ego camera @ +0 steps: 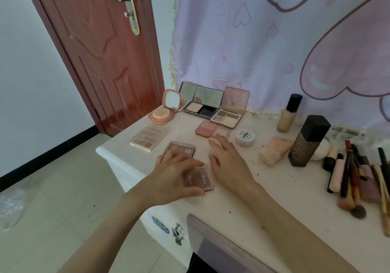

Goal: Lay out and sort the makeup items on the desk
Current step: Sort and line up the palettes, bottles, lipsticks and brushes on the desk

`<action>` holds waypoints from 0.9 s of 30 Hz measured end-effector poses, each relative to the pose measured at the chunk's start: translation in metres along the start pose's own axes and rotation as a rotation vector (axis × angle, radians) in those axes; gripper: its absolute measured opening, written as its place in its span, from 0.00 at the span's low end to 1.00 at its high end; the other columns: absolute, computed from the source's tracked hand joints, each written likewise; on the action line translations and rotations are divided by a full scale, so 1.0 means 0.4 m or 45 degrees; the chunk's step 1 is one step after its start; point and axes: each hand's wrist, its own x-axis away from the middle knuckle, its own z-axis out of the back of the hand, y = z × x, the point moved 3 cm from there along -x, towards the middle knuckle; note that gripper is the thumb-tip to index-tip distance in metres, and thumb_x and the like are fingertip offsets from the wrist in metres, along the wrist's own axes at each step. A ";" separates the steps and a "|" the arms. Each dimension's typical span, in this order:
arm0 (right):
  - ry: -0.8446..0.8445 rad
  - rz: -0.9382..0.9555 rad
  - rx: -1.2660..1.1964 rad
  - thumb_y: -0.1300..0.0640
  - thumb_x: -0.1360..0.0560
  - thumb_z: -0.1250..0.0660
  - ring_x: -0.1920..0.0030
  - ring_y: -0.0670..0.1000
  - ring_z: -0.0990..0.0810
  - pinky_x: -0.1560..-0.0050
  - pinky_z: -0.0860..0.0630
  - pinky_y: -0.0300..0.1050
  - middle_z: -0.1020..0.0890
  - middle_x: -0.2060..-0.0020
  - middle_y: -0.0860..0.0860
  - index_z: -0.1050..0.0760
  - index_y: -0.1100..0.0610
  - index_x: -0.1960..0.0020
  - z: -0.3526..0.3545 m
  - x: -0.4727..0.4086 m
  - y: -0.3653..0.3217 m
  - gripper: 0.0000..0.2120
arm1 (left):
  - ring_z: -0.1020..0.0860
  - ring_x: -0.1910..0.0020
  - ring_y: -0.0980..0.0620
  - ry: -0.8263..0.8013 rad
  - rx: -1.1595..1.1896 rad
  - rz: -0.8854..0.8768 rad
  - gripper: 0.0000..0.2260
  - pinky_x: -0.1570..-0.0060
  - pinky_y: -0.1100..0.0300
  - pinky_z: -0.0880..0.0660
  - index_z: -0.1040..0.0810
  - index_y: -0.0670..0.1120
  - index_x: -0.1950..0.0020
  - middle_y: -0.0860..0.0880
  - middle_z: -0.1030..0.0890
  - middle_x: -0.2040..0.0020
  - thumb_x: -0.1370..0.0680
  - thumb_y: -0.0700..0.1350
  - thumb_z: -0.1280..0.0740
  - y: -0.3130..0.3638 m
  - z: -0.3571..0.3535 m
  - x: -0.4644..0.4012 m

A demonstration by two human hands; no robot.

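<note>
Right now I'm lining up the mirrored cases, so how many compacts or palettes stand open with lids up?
3, all in the back row by the curtain: the round pink cushion compact at left, the dark powder palette in the middle, and the pink eyeshadow palette at right. The others lie flat.

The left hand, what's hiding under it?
Under the left hand lies a mauve palette with script lettering; only its right part shows. The fingers also cover the near edge of another palette behind it. What the covered parts look like cannot be seen.
</note>
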 end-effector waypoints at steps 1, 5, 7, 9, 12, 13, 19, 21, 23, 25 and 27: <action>-0.028 0.012 0.086 0.54 0.18 0.50 0.24 0.49 0.50 0.27 0.54 0.42 0.47 0.24 0.50 0.42 0.54 0.26 -0.001 0.011 0.005 0.21 | 0.43 0.40 0.62 -0.027 -0.038 -0.018 0.35 0.46 0.63 0.48 0.32 0.60 0.33 0.60 0.30 0.38 0.38 0.72 0.43 0.003 -0.003 0.001; -0.059 0.059 0.165 0.53 0.18 0.51 0.25 0.48 0.47 0.27 0.56 0.41 0.42 0.25 0.51 0.39 0.53 0.27 -0.004 0.031 0.016 0.20 | 0.40 0.38 0.58 -0.008 -0.028 -0.036 0.31 0.42 0.63 0.45 0.32 0.56 0.31 0.56 0.30 0.38 0.32 0.65 0.35 0.028 -0.005 -0.008; 0.013 0.065 -0.012 0.55 0.18 0.48 0.27 0.49 0.40 0.28 0.50 0.38 0.34 0.28 0.51 0.31 0.55 0.31 0.009 0.037 0.020 0.18 | 0.35 0.39 0.57 0.060 0.143 -0.020 0.33 0.39 0.62 0.39 0.30 0.55 0.33 0.57 0.27 0.41 0.35 0.67 0.39 0.043 -0.002 -0.010; 0.122 0.011 -0.360 0.58 0.19 0.43 0.36 0.49 0.27 0.36 0.36 0.37 0.23 0.38 0.51 0.23 0.56 0.38 0.027 0.044 0.023 0.14 | 0.31 0.41 0.59 0.159 0.373 0.042 0.31 0.40 0.63 0.33 0.29 0.55 0.34 0.63 0.27 0.45 0.36 0.64 0.35 0.049 0.004 -0.014; 0.144 -0.088 -1.009 0.59 0.21 0.40 0.49 0.45 0.20 0.44 0.27 0.41 0.17 0.51 0.47 0.20 0.52 0.48 0.048 0.045 0.024 0.11 | 0.29 0.47 0.67 0.348 0.615 0.097 0.24 0.47 0.71 0.32 0.29 0.55 0.36 0.63 0.26 0.47 0.30 0.53 0.28 0.058 0.018 -0.030; 0.090 -0.087 -1.218 0.59 0.20 0.41 0.49 0.46 0.19 0.43 0.26 0.44 0.16 0.51 0.48 0.20 0.53 0.47 0.049 0.043 0.022 0.10 | 0.28 0.49 0.67 0.385 0.679 0.103 0.23 0.49 0.73 0.32 0.29 0.55 0.36 0.61 0.24 0.47 0.30 0.52 0.30 0.062 0.021 -0.037; -0.105 0.051 -1.740 0.55 0.26 0.38 0.42 0.57 0.21 0.47 0.23 0.47 0.20 0.44 0.59 0.29 0.64 0.35 0.058 0.038 0.008 0.22 | 0.24 0.51 0.61 0.481 0.817 0.052 0.20 0.49 0.67 0.28 0.27 0.54 0.37 0.57 0.21 0.50 0.28 0.53 0.33 0.085 0.016 -0.065; -0.106 0.077 -1.777 0.57 0.27 0.38 0.42 0.56 0.21 0.48 0.23 0.45 0.19 0.44 0.57 0.28 0.62 0.35 0.068 0.039 0.008 0.21 | 0.24 0.48 0.59 0.506 0.796 0.020 0.23 0.49 0.67 0.28 0.27 0.52 0.36 0.57 0.21 0.48 0.29 0.56 0.34 0.091 0.013 -0.067; -0.120 0.094 -1.808 0.58 0.27 0.37 0.42 0.56 0.21 0.47 0.23 0.45 0.19 0.46 0.56 0.28 0.62 0.36 0.077 0.042 0.009 0.20 | 0.24 0.47 0.57 0.527 0.765 0.001 0.23 0.49 0.67 0.28 0.27 0.52 0.36 0.57 0.22 0.46 0.30 0.57 0.35 0.096 0.013 -0.069; -0.161 0.094 -1.830 0.58 0.25 0.37 0.42 0.55 0.21 0.46 0.24 0.45 0.19 0.48 0.55 0.27 0.63 0.38 0.080 0.043 0.009 0.17 | 0.24 0.47 0.58 0.529 0.733 -0.028 0.23 0.50 0.70 0.29 0.27 0.54 0.36 0.58 0.25 0.43 0.30 0.58 0.35 0.104 0.019 -0.069; -0.190 0.038 -1.873 0.55 0.25 0.36 0.43 0.54 0.20 0.45 0.24 0.46 0.17 0.50 0.55 0.24 0.60 0.43 0.080 0.044 0.008 0.13 | 0.26 0.45 0.61 0.463 0.686 -0.098 0.23 0.49 0.72 0.31 0.29 0.57 0.36 0.61 0.28 0.39 0.30 0.58 0.32 0.113 0.030 -0.071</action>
